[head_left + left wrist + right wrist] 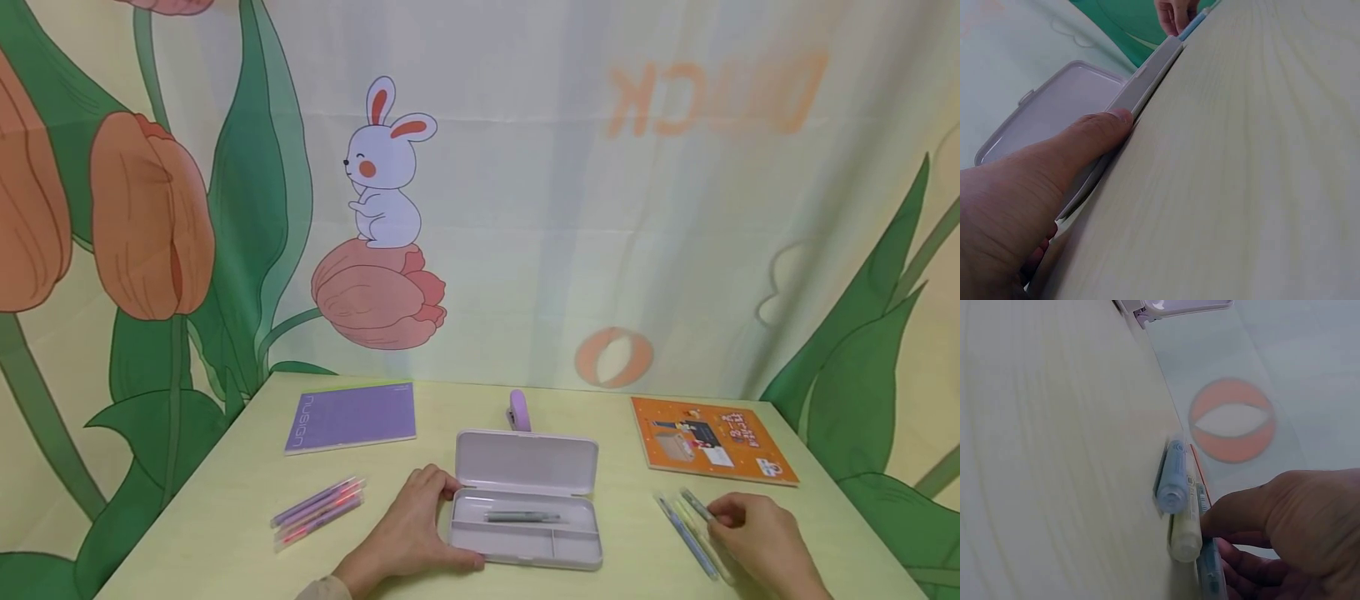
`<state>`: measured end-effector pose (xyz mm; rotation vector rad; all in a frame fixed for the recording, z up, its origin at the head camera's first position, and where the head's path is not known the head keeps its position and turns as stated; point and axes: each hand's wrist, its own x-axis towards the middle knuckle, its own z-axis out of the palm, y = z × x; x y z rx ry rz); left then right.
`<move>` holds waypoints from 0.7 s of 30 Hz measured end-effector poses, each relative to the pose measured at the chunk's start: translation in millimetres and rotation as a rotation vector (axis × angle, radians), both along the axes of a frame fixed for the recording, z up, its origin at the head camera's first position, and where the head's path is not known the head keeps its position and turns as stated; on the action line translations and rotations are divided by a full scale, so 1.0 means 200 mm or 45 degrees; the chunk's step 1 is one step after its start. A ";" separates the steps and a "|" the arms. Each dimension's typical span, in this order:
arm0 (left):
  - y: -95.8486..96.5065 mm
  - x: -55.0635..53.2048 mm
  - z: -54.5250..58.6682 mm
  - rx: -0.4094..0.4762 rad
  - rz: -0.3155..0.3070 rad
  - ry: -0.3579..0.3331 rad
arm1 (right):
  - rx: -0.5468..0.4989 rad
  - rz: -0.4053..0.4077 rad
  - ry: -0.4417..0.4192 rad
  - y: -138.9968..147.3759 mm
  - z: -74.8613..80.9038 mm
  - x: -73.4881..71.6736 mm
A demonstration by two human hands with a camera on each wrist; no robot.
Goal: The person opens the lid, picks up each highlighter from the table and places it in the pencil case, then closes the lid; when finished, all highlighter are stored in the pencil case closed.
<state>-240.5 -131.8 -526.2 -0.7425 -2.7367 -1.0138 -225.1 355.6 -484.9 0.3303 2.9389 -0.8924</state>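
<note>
An open, pale lilac pencil case point(517, 543) lies at the middle of the table, its lid tipped back. Its long rear compartment holds a grey-green pen point(522, 517). My left hand point(412, 525) grips the case at its left end, thumb at the front edge and fingers at the back corner; the left wrist view shows the thumb point(1100, 131) against the case's side. To the right, my right hand point(765, 533) pinches a grey-green pen point(1211, 572) between thumb and fingers. Beside that pen lie a yellow pen point(1187, 534) and a blue pen point(1173, 478).
Several purple and pink pens point(318, 512) lie on the left. Behind them is a purple notebook point(352, 417). A purple stapler-like object point(519, 410) stands behind the case lid. An orange book point(712, 442) lies at the back right, before a printed curtain point(517, 250).
</note>
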 end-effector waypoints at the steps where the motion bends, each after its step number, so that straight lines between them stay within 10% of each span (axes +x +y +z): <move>1: 0.00 0.00 0.00 -0.001 0.000 0.002 | -0.001 -0.005 0.006 0.00 0.00 0.00; 21: -0.01 0.00 -0.01 0.015 -0.004 0.007 | -0.063 0.176 0.364 -0.17 0.11 0.04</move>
